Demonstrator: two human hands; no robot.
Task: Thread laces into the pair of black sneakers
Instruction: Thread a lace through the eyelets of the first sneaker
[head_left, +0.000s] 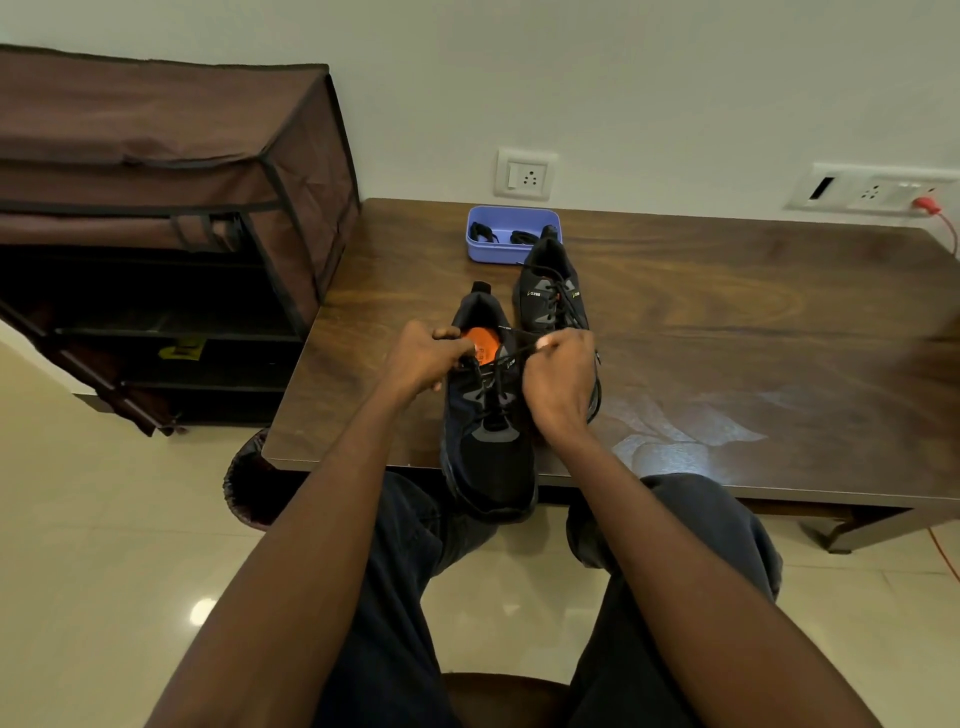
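- Near sneaker (488, 441) sitting at the front edge of the desk (727, 322), toe hanging over toward the person, between both hands.
- Left hand (423, 358) pinching a black lace (480, 371) end at the sneaker's left collar, fingers closed on it.
- Right hand (558, 382) gripping the other lace end at the right side, fist closed.
- Second sneaker (550, 291) lying just behind, laced, touching the purple tray (511, 234).
- Tray holding spare black laces (483, 232).
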